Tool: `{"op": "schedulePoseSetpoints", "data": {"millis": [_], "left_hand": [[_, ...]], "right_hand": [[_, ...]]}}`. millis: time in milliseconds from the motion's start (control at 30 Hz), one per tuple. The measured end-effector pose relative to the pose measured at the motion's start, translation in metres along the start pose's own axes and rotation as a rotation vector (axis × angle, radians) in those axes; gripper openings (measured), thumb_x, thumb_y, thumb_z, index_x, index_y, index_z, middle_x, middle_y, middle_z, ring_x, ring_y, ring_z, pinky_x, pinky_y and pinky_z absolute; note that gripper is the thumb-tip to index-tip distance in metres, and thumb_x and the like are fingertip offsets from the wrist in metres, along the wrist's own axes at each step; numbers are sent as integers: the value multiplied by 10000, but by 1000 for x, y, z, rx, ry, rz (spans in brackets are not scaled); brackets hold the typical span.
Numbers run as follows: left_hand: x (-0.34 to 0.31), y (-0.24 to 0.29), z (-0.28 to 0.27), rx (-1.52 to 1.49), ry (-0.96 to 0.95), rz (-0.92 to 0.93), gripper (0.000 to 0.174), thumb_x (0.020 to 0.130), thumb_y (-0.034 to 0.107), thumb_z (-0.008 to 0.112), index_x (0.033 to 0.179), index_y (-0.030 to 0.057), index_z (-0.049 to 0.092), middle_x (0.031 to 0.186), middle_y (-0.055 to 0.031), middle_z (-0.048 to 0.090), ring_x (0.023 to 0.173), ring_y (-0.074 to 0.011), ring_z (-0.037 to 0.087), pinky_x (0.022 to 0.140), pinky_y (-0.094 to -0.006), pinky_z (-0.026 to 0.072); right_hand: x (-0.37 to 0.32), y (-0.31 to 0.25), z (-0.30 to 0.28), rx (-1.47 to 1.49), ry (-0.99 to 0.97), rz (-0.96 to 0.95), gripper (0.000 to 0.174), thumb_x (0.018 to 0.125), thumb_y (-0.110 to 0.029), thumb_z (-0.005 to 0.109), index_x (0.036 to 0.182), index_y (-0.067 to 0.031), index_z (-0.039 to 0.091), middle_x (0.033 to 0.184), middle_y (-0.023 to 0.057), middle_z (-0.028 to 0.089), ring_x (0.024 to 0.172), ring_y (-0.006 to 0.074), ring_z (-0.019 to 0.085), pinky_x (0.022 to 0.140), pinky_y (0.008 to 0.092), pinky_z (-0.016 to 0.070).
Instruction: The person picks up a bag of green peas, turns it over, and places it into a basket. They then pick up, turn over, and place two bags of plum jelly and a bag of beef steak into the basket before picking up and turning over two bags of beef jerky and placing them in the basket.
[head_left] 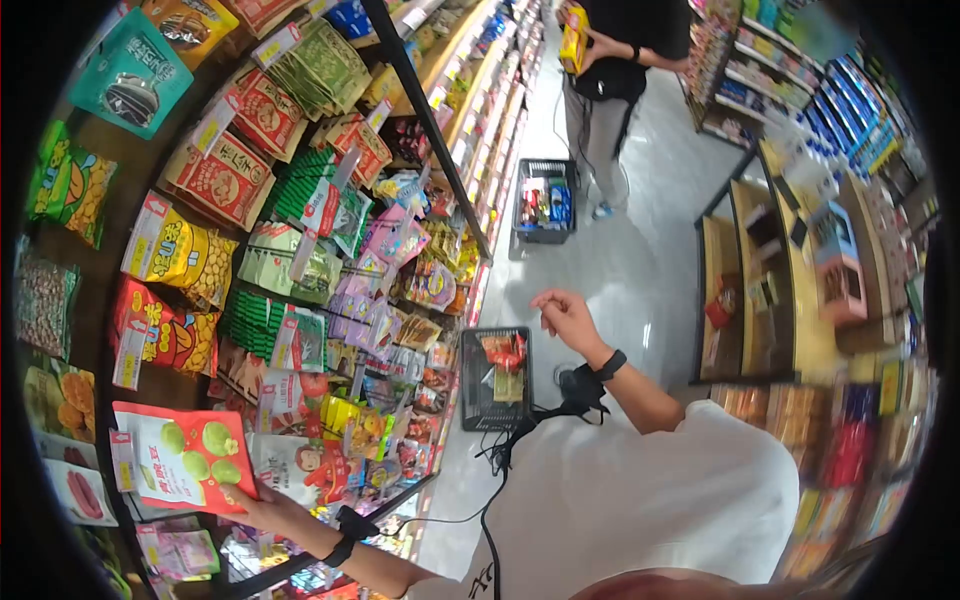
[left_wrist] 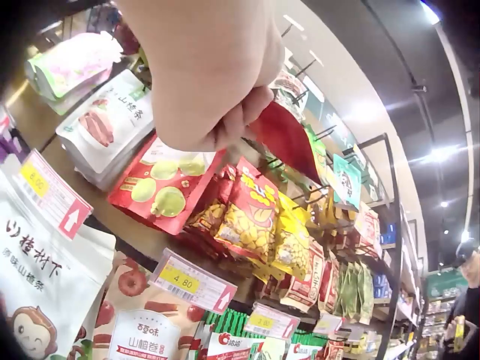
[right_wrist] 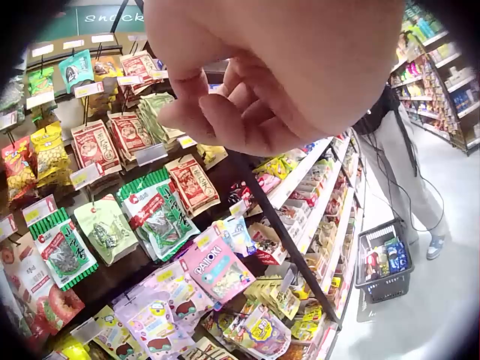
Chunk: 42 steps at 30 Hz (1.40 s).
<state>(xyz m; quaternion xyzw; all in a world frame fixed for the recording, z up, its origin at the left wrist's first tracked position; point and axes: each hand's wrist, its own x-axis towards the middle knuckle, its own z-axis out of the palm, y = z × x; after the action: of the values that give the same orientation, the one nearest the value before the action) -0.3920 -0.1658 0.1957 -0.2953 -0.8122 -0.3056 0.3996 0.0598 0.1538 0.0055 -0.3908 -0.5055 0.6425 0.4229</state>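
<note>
My left hand (head_left: 262, 510) grips the lower edge of a red-and-white snack bag (head_left: 185, 458) printed with round green peas, in front of the snack rack. In the left wrist view, curved red packaging (left_wrist: 291, 142) shows beside the fingers of the left hand (left_wrist: 217, 90). A red bag with green peas (left_wrist: 161, 193) appears below that hand, near hanging red peanut bags (left_wrist: 249, 210). Nothing is in my right hand (head_left: 570, 322), which hovers over the aisle with loosely curled fingers. In the right wrist view, the right hand (right_wrist: 255, 82) overlaps the rack.
Hooks with price tags hold rows of snack bags (head_left: 222, 175) on my left. A black basket (head_left: 478, 395) with a few packs stands on the floor near me. Farther along, a person (head_left: 600, 110) holds a yellow pack beside another basket (head_left: 546, 236). Wooden shelves (head_left: 740, 270) stand at right.
</note>
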Motion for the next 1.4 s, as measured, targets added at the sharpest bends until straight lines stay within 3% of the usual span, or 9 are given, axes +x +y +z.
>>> {"op": "schedulePoseSetpoints", "data": {"millis": [300,400,500,700,867,967,1033,1200,1400], "left_hand": [[19,43,-2,-364,129,-331,579,907,-34,626,1469,49,514,1454,-310,417,1252,-446,521,1025,-499,443],[16,41,-2,-639,196,-379,558,965,114,676,1471,31,455,1172,-185,560,895,-258,571,733,-355,479],[29,140,-13,-1161,313,-678,582,992,250,686,1442,48,379,840,-15,459,584,-73,272,493,-208,223],[1,78,0,-882,230,-503,554,986,147,667,1464,27,415,1000,-71,505,659,-108,387,545,-228,330],[-35,133,-22,302,112,-14,656,893,-126,558,1505,97,483,1526,-295,342,1235,-345,533,911,-373,513],[-76,140,-23,-285,84,-348,665,900,-114,602,1510,123,484,1573,-297,286,1373,-392,452,998,-427,490],[-122,150,-22,120,-59,-152,626,925,-64,627,1504,133,496,1579,-274,285,1371,-369,454,991,-411,501],[-156,258,-27,-1149,-170,-1013,605,960,81,699,1507,85,439,1377,-130,537,1201,-222,587,874,-337,548],[-165,293,-20,-1158,-675,-634,432,957,68,697,1354,0,539,1115,-61,670,931,-117,640,791,-254,526]], "right_hand": [[97,-55,-79,-77,-118,-50,199,1029,-173,552,1028,-44,704,651,-18,605,531,32,503,485,210,389],[105,-48,-90,-47,-109,-24,203,1031,-179,554,1027,-42,704,642,-16,601,520,31,492,476,209,376],[104,-39,-91,-24,-91,-15,202,1032,-180,555,1028,-42,703,635,-17,596,509,30,483,467,209,366],[107,-38,-83,-23,-93,-40,206,1039,-174,547,1030,-43,705,621,-21,584,495,24,471,458,204,356],[101,-49,-65,-70,-113,-64,205,1039,-163,540,1033,-39,703,621,-24,581,494,20,462,456,198,350],[91,-47,-53,-71,-152,-53,203,1037,-159,539,1031,-37,701,627,-23,582,506,19,473,468,199,356],[81,-53,-44,-60,-174,-40,196,1035,-153,539,1037,-40,700,636,-24,583,522,18,482,475,202,357],[45,-84,-21,-89,-327,-131,176,1004,-138,580,1079,-24,691,675,-19,605,610,29,570,528,194,412],[-9,-181,14,-363,-612,-247,406,941,-171,683,1298,-12,574,1116,115,648,922,163,671,817,309,542]]}}
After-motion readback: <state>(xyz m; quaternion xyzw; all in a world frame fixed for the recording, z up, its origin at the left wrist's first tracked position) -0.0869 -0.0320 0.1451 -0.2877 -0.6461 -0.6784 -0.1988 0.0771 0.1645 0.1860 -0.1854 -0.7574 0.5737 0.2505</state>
